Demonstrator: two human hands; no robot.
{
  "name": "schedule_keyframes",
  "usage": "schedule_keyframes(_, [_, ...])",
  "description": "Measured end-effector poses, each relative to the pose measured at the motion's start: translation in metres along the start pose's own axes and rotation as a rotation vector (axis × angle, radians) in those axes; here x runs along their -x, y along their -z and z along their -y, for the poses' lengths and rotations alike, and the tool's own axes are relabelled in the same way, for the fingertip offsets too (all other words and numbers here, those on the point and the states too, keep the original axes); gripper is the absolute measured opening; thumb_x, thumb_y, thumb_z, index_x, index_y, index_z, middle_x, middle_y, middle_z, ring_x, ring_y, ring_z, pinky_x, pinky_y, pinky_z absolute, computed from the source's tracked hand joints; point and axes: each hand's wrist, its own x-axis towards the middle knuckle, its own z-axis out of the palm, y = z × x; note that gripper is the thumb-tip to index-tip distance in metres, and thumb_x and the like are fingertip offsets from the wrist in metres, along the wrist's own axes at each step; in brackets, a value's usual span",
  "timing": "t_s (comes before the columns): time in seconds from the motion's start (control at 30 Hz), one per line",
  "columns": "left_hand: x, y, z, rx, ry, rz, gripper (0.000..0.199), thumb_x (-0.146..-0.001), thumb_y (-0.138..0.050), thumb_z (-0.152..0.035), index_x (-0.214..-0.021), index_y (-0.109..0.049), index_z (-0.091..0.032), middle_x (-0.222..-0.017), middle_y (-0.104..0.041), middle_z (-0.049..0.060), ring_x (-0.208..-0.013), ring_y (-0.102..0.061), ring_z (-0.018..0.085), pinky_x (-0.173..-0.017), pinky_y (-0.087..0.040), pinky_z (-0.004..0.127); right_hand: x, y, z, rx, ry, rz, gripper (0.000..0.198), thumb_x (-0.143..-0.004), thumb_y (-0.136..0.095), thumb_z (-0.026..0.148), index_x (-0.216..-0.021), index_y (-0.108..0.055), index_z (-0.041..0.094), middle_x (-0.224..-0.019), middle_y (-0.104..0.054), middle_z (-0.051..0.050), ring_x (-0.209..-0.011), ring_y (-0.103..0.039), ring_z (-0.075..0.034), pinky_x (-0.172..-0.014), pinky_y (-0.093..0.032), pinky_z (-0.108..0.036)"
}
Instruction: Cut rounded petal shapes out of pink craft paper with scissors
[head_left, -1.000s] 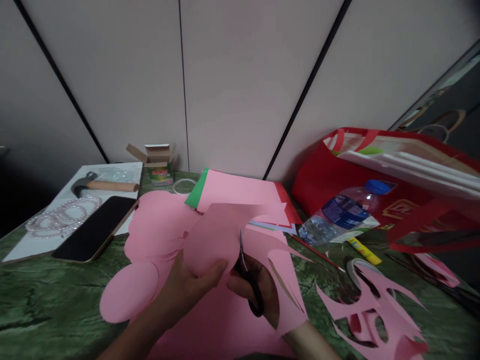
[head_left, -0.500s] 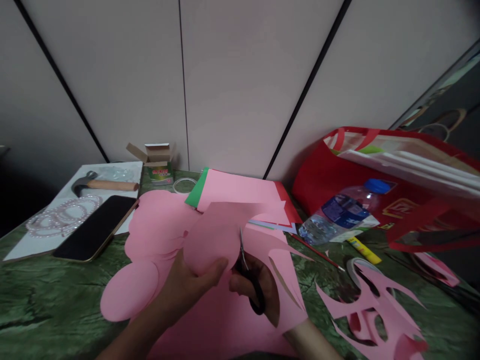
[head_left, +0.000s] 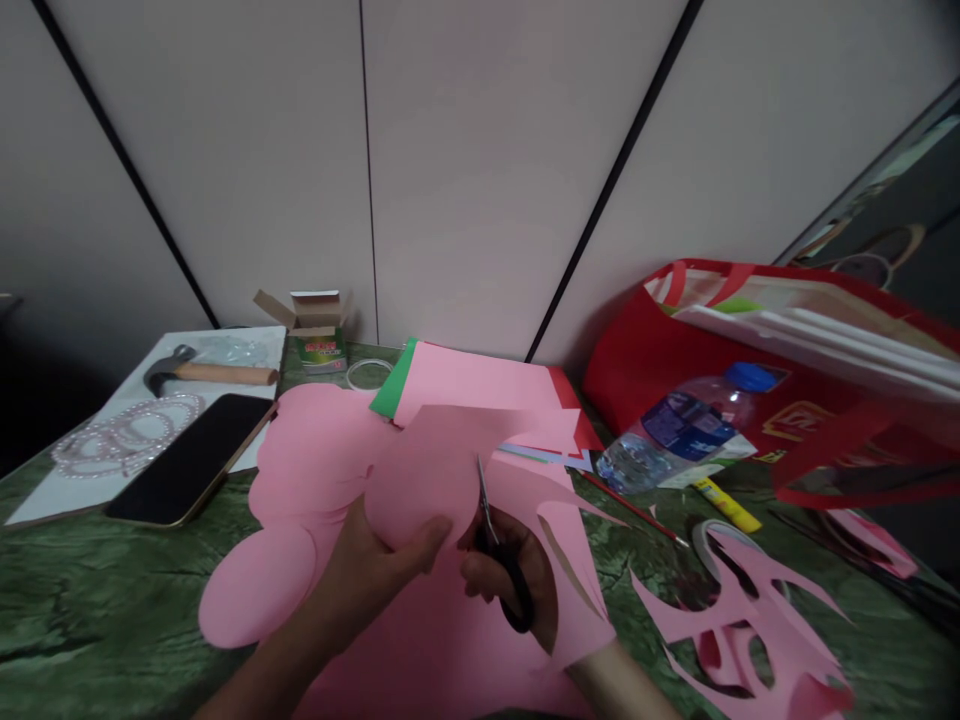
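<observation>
My left hand (head_left: 386,555) pinches a piece of pink paper (head_left: 427,470) with a rounded lower edge, thumb on top and fingers underneath. Black-handled scissors (head_left: 487,510) sit in my right hand (head_left: 517,570), their blades pointing up and away along the right side of the rounded edge. A cut strip of the paper hangs over my right wrist. Beneath both hands lies a large pink sheet (head_left: 442,660). Rounded pink cutouts (head_left: 322,445) are heaped to the left, with an oval pink cutout (head_left: 259,585) nearer me.
Left are a hammer (head_left: 217,373), clear beads (head_left: 124,435), a phone (head_left: 191,458) and a small open box (head_left: 321,335). Coloured sheets (head_left: 480,385) lie at the back. Right are a water bottle (head_left: 679,425), a red bag (head_left: 637,340), a glue tube (head_left: 727,505) and pink scraps (head_left: 757,610).
The scissor blades look closer together than before. The far right end of the held paper has shifted slightly outward. Both hands stay in nearly the same place.
</observation>
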Motion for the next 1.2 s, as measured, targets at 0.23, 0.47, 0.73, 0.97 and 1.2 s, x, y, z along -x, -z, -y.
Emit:
schedule_keyframes(0.23, [-0.002, 0.001, 0.0, -0.042, 0.026, -0.044, 0.025, -0.06, -0.062, -0.034, -0.047, -0.048, -0.018, -0.04, -0.045, -0.004, -0.041, -0.041, 0.011, -0.04, -0.036, 0.024, -0.001, 0.002, -0.003, -0.004, 0.008, 0.011, 0.022, -0.049, -0.066, 0.027, -0.054, -0.046, 0.019, -0.046, -0.044, 0.007, -0.038, -0.041, -0.008, -0.037, -0.031, -0.019])
schedule_keyframes(0.47, [-0.006, 0.007, 0.008, -0.07, 0.02, -0.006, 0.026, -0.062, -0.062, -0.034, -0.047, -0.049, -0.018, -0.04, -0.047, -0.004, -0.041, -0.045, 0.011, -0.04, -0.037, 0.022, -0.002, 0.006, -0.013, 0.028, 0.032, -0.005, 0.021, -0.054, -0.066, 0.027, -0.055, -0.047, 0.019, -0.05, -0.048, 0.006, -0.038, -0.045, -0.008, -0.036, -0.032, -0.019])
schedule_keyframes(0.73, [-0.009, 0.009, 0.011, 0.015, -0.028, 0.025, 0.03, -0.07, -0.058, -0.032, -0.045, -0.046, -0.018, -0.04, -0.046, -0.004, -0.041, -0.043, 0.009, -0.042, -0.036, 0.022, -0.003, 0.009, -0.02, 0.088, 0.061, 0.045, 0.016, -0.059, -0.063, 0.027, -0.061, -0.05, 0.019, -0.047, -0.044, 0.007, -0.037, -0.043, -0.008, -0.037, -0.034, -0.019])
schedule_keyframes(0.97, [-0.005, 0.003, 0.005, 0.045, -0.009, 0.02, 0.029, -0.072, -0.057, -0.034, -0.049, -0.05, -0.018, -0.042, -0.049, -0.004, -0.041, -0.047, 0.011, -0.045, -0.04, 0.024, 0.005, 0.007, 0.002, 0.155, 0.042, 0.141, 0.024, -0.058, -0.069, 0.036, -0.063, -0.054, 0.019, -0.051, -0.048, 0.004, -0.041, -0.047, -0.01, -0.04, -0.035, -0.021])
schedule_keyframes(1.2, [-0.008, 0.006, 0.004, 0.004, 0.027, -0.188, 0.024, -0.066, -0.061, -0.037, -0.054, -0.061, -0.016, -0.055, -0.064, 0.003, -0.056, -0.058, 0.017, -0.052, -0.047, 0.025, 0.006, 0.03, -0.007, -0.486, -0.134, 0.631, 0.053, -0.065, -0.059, 0.061, -0.095, -0.061, 0.017, -0.039, -0.043, 0.009, -0.032, -0.037, -0.007, -0.041, -0.038, -0.022])
